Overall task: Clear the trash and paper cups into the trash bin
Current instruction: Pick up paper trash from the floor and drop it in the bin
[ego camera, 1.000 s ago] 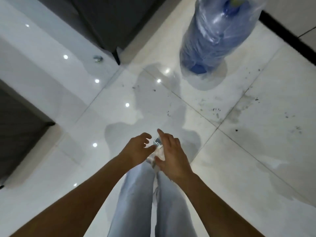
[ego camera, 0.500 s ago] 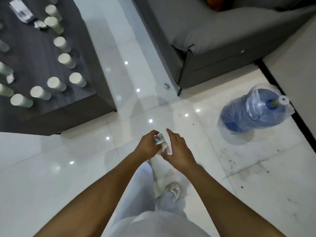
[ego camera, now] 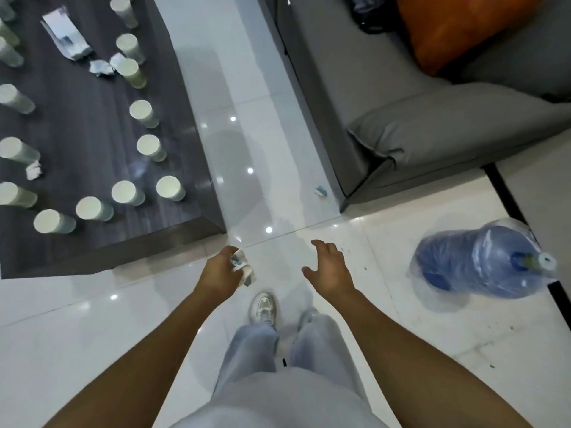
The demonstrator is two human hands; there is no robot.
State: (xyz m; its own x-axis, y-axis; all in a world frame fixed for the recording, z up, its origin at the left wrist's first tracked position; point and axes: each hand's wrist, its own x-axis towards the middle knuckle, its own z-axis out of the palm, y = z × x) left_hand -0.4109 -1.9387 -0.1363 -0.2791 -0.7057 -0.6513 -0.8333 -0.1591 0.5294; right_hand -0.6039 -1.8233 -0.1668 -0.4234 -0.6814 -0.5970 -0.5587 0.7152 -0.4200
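Head view, person standing on a tiled floor beside a low table. The left hand (ego camera: pixel 220 273) pinches a crumpled scrap of trash (ego camera: pixel 242 267), whitish with a blue mark, its fingers curled round the wad at the level of the table's near corner; the right hand (ego camera: pixel 330 267) carries nothing, its fingers spread and relaxed above the floor. The wad is judged light, soft and compressible (a fingertip pinch suffices, and squeezing does it no harm). Paper cups (ego camera: pixel 170 187) stand upright in rows on the dark table (ego camera: pixel 92 125); they are probably light and thin-walled, so a gentle wrap round the side wall, or stacking one into another, would suit them better than a hard squeeze. Whether any holds liquid cannot be told. Among them lie a flattened wrapper (ego camera: pixel 66 38), a crumpled foil-like ball (ego camera: pixel 102 67) and a small white paper wad (ego camera: pixel 33 172). A further scrap (ego camera: pixel 321 191) lies on the floor, just beside the front foot of the grey sofa (ego camera: pixel 432 125), which bears an orange cushion (ego camera: pixel 463 29). The glossy white floor (ego camera: pixel 401 350) reflects ceiling lights and shows dark specks at right, where a blue water bottle (ego camera: pixel 482 261) in clear plastic lies on its side. No trash bin is in view.
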